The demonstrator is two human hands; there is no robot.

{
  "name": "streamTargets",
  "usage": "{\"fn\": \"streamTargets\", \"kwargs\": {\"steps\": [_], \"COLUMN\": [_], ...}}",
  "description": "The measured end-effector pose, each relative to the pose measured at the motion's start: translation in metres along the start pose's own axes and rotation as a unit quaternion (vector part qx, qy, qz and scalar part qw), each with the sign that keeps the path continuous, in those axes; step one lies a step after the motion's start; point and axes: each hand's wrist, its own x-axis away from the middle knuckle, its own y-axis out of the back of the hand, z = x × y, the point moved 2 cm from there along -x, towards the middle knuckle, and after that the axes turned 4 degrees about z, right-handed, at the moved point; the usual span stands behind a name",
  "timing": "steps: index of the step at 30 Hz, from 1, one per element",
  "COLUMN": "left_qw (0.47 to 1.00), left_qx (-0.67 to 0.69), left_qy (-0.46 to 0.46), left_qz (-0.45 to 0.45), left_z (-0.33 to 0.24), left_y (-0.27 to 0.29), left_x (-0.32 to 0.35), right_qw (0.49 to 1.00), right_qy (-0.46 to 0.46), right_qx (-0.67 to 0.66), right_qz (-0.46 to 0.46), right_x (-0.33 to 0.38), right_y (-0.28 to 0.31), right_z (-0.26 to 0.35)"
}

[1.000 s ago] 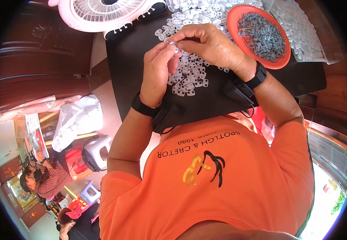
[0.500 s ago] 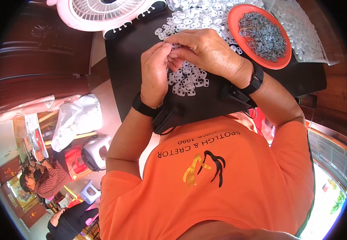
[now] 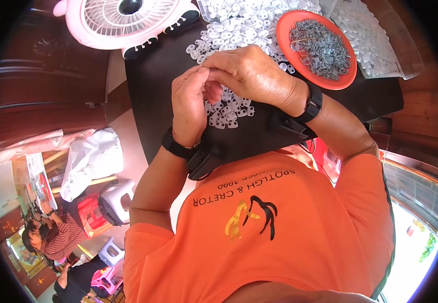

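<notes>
Over the black worktop [image 3: 259, 136], going left to right: one pink-and-white desk fan [image 3: 123, 20] stands at the far left corner. Next comes the left hand [image 3: 191, 103], fingers curled inward, its fingertips meeting those of the right hand [image 3: 252, 76], which is curled over them; both pinch at the same spot, but whatever small piece sits between them is hidden by the fingers. Each wrist carries one black band. Under and beyond the two hands lies a heap of small white translucent plastic pieces [image 3: 229, 108], flat and rounded, some with holes, too many to count; they spread from just below the hands to the far edge. Right of them sits one round orange dish [image 3: 347, 76] holding a pile of small grey metal clips [image 3: 320, 48]. Furthest right, one clear bag of white pieces [image 3: 375, 40] lies just beside the dish.
</notes>
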Motion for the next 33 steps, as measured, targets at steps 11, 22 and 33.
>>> {"fn": "streamTargets", "kwargs": {"steps": [11,22,33], "left_qw": [0.995,0.992,0.99], "left_qx": [-0.056,-0.024,-0.002], "left_qy": [-0.068,-0.104,-0.072], "left_qz": [-0.038,-0.074,-0.121], "left_z": [-0.006,-0.018,-0.011], "left_y": [0.005,0.013,0.026], "left_x": [-0.005,-0.006,-0.011], "right_qw": [0.996,0.818,0.979], "right_qy": [0.015,-0.143,-0.116], "right_qx": [0.035,0.422,0.166], "right_qz": [-0.083,-0.364,-0.024], "right_x": [0.002,0.016,-0.005], "right_y": [0.023,0.221,0.071], "right_z": [0.006,-0.017,-0.011]}}
